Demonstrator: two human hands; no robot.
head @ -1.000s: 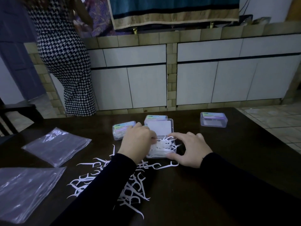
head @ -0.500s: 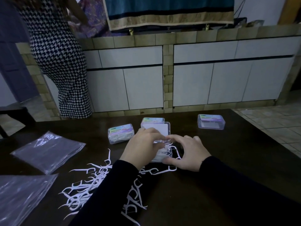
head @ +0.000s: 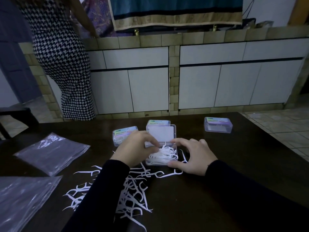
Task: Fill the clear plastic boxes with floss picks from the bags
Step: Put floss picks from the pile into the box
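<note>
Dark wooden table (head: 234, 164). Two clear plastic bags (head: 50, 153), flat, far left. Loose floss picks (head: 132, 195), scattered near edge. Open clear box (head: 163, 154), centre, heaped with picks. Three closed boxes (head: 218, 124) behind. Left hand (head: 135, 148) pinches picks in box; right hand (head: 194, 156), fingers curled, grips its right side.

I see the open box (head: 161, 154) heaped with white picks, more picks (head: 130, 195) scattered before it, flat bags (head: 50, 153) at left.
</note>
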